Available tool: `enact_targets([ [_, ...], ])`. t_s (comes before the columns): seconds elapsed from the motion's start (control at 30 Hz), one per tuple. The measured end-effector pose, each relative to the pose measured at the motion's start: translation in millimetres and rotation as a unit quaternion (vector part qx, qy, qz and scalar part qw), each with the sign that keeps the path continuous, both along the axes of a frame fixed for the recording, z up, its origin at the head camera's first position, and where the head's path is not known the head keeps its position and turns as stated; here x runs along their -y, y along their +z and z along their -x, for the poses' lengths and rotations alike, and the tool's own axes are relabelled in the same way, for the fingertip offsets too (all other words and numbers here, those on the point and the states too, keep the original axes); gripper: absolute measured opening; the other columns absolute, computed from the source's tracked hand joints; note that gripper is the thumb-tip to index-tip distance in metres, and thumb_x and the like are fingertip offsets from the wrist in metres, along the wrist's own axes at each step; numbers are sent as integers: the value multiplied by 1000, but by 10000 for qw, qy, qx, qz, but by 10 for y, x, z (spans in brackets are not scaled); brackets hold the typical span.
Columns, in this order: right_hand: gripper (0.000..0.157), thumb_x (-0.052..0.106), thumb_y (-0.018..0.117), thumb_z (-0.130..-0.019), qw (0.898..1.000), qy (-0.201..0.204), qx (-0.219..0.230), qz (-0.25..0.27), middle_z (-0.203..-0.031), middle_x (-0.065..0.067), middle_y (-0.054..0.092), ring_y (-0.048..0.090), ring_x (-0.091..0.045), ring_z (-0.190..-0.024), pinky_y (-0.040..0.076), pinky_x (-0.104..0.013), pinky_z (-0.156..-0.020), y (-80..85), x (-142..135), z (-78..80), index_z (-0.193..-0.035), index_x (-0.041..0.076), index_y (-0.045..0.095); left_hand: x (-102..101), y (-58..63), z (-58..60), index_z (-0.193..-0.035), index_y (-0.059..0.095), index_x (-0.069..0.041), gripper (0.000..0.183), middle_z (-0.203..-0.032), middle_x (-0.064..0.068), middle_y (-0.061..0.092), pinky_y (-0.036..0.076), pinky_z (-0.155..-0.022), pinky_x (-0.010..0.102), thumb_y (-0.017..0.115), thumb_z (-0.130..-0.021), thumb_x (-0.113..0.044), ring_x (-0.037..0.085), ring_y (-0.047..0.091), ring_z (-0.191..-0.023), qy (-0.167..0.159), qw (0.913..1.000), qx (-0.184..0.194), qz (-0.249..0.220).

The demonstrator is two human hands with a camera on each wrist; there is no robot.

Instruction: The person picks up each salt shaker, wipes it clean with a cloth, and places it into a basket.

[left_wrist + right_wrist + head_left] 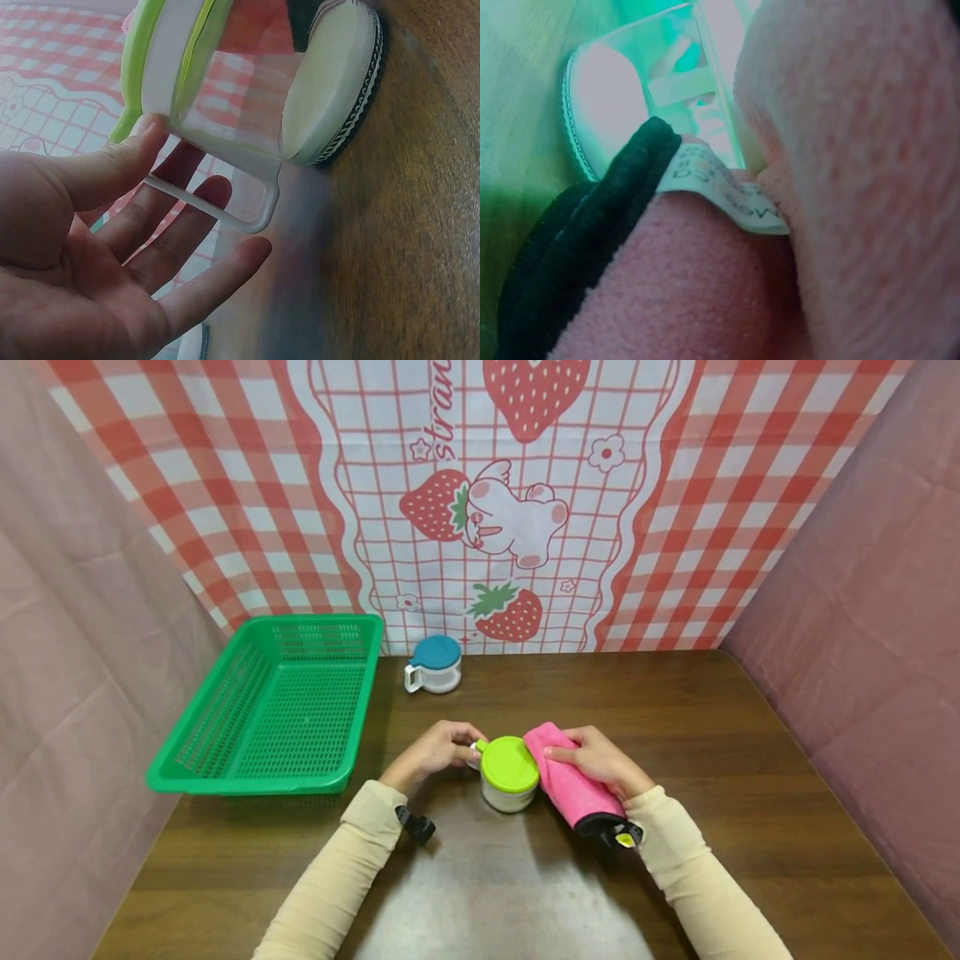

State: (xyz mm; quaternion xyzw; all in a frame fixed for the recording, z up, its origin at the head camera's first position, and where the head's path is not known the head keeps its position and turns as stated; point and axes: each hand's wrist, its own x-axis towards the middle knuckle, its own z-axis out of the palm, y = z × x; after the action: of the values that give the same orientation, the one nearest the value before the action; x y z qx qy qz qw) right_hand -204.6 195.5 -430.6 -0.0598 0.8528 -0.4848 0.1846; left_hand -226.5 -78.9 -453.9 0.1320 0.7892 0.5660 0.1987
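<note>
A clear jar with a lime-green lid [510, 764] and a white side handle [262, 214] is in front of me. My left hand [438, 750] grips that handle, thumb at its upper end and fingers behind and through the loop. The jar's pale base [330, 82] is close to the tabletop. On the other side, my right hand [600, 758] holds a folded pink cloth [573, 789], its upper end against the edge of the lid. Black trim [592, 225] and a white printed tag [712, 191] show on the cloth, which hides the right fingers in the right wrist view.
Behind stands a similar clear jar with a blue lid [437, 653], its handle facing left. A green plastic basket [363, 714] sits at the left of the wooden table [675, 727]. A red-checked strawberry curtain [660, 568] hangs along the back edge.
</note>
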Motion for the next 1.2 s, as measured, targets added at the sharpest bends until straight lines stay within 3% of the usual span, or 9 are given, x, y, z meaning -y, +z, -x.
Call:
enact_targets([
  [0.57,32,27,67,-91,9995,251,-41,-182,-81,-4,59,50,-18,-71,41,-26,-59,52,11,128,-116,7,69,19,-35,29,-107,66,9,24,-86,5,69,50,-69,31,66,-84,4,5,55,-72,-172,9996,-214,-66],
  [0.9,29,24,65,-92,9989,429,-93,-151,-80,-3,59,50,-17,-69,41,-23,-57,46,41,191,-115,6,70,28,-57,37,-106,65,13,22,-96,24,70,49,-73,19,65,-85,7,3,58,-77,-345,9978,-526,-206],
  [1.2,31,21,64,-93,9975,675,-186,-90,-81,-2,58,48,-15,-72,39,-23,-59,34,30,283,-116,1,68,23,-17,6,-106,66,12,21,-98,25,70,49,-74,19,65,-85,7,3,58,-78,-316,9976,-593,-158],
])
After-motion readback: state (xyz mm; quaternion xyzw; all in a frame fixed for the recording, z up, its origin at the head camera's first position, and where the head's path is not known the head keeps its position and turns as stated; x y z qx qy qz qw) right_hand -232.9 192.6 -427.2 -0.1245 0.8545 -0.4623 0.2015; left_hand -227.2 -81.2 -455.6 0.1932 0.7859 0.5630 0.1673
